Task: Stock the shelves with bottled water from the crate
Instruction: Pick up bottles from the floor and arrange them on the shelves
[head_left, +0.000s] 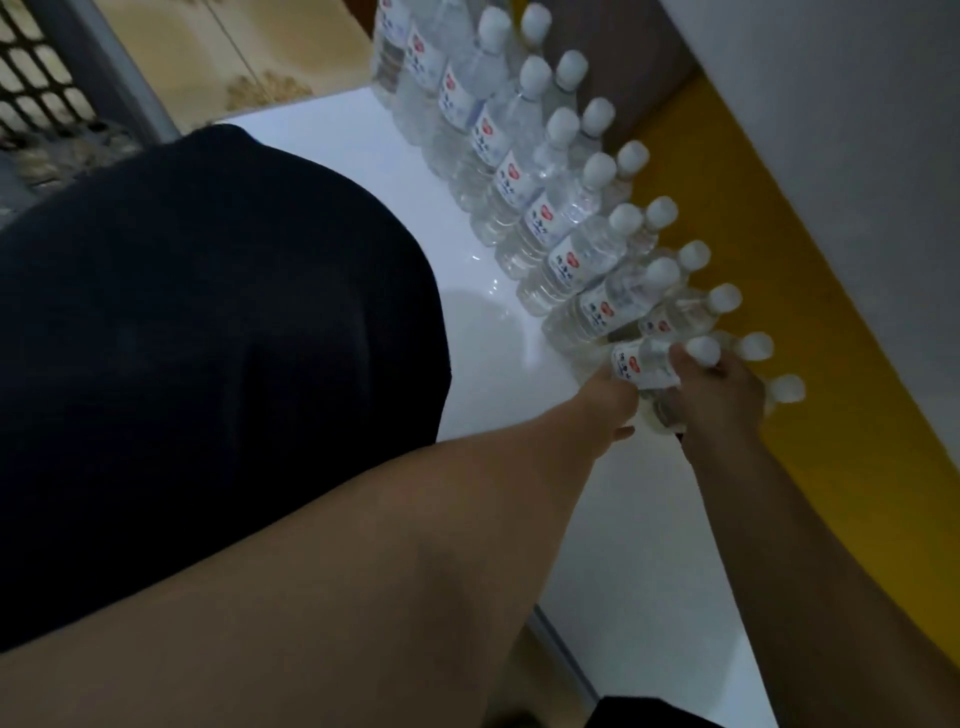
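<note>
Two rows of clear water bottles (519, 171) with white caps and red-and-blue labels stand along the back of a white shelf (363, 135). At the near end of the rows, my left hand (608, 402) grips the lower body of a bottle (641, 364); its fingers are hidden behind the bottle. My right hand (724, 395) is curled round the neck area of the end bottles, its thumb just below a white cap (704, 351). Another cap (787, 388) sticks out past its knuckles. A grey mesh crate (36, 78) sits at the top left.
My dark garment (208, 338) hides the shelf's left part. A yellow back panel (779, 312) runs behind the bottles, with a white board (831, 104) above it. Patterned floor tiles (234, 57) lie beyond the shelf. Bare shelf surface (649, 545) stretches toward me.
</note>
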